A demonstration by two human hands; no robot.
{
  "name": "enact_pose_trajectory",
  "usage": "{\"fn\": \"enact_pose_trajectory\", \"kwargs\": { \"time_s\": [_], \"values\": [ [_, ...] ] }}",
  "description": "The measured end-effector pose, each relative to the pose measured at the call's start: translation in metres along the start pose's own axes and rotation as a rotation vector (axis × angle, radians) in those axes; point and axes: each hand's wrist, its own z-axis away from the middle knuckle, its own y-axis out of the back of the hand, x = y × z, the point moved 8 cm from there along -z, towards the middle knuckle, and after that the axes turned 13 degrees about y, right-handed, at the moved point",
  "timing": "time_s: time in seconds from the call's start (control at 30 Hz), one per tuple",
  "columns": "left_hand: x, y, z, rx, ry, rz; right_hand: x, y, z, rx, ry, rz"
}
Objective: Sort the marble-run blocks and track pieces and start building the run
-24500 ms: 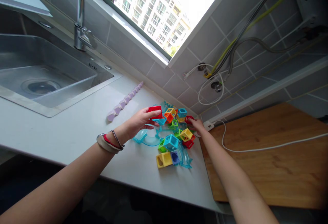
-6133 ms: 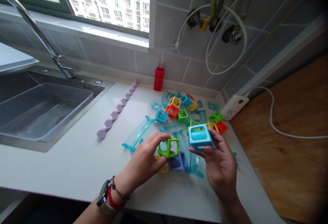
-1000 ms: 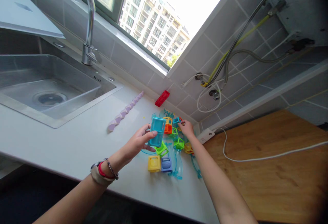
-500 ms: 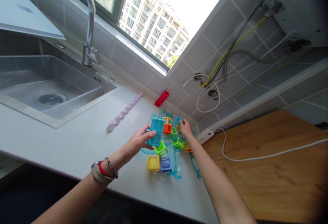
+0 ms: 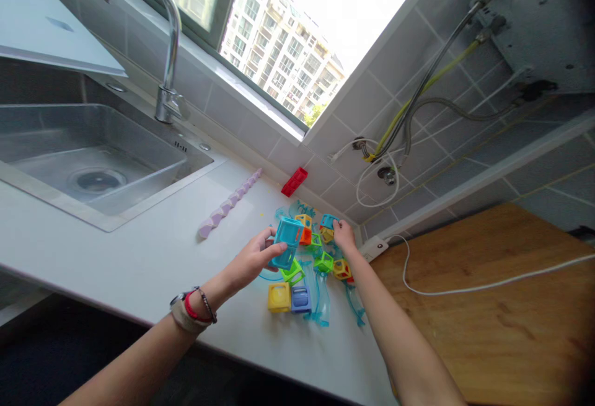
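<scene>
My left hand [image 5: 253, 258] is closed round a stack of two blue hollow cubes [image 5: 286, 242], held just above the white counter [image 5: 139, 251]. My right hand [image 5: 344, 235] reaches into the pile of coloured toy cubes [image 5: 320, 251] and pinches a blue cube [image 5: 329, 221] at its far side. A yellow cube [image 5: 278, 297] and a dark blue cube [image 5: 301, 299] stand side by side in front of the pile. Clear teal track pieces [image 5: 320, 297] lie among the cubes. A red block stack [image 5: 294, 181] leans against the tiled wall.
A steel sink [image 5: 88, 158] with a tall tap [image 5: 162, 52] lies at the left. A lilac zigzag strip [image 5: 230, 203] lies on the counter. A wooden board [image 5: 502, 307] covers the right side, with a white power strip [image 5: 374, 247] and white cable [image 5: 488, 282].
The blue stack in my left hand has tilted and shifted slightly right. My right hand has closed on the blue cube at the back of the pile.
</scene>
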Motion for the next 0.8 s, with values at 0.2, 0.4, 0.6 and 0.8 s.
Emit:
{"fn": "enact_pose_trajectory", "kwargs": {
  "time_s": [0.2, 0.4, 0.6, 0.8],
  "values": [
    [0.003, 0.001, 0.000, 0.016, -0.059, -0.022, -0.069, 0.013, 0.027, -0.014, 0.054, -0.315],
    [0.008, -0.013, 0.007, -0.075, -0.128, -0.032, -0.170, 0.019, 0.082, -0.099, 0.184, -0.827],
    [0.011, -0.018, 0.010, -0.074, -0.167, -0.049, -0.209, 0.024, 0.104, -0.081, 0.307, -0.758],
    [0.013, -0.017, 0.011, -0.060, -0.178, -0.072, -0.201, 0.011, 0.106, -0.094, 0.251, -0.778]
  ]
}}
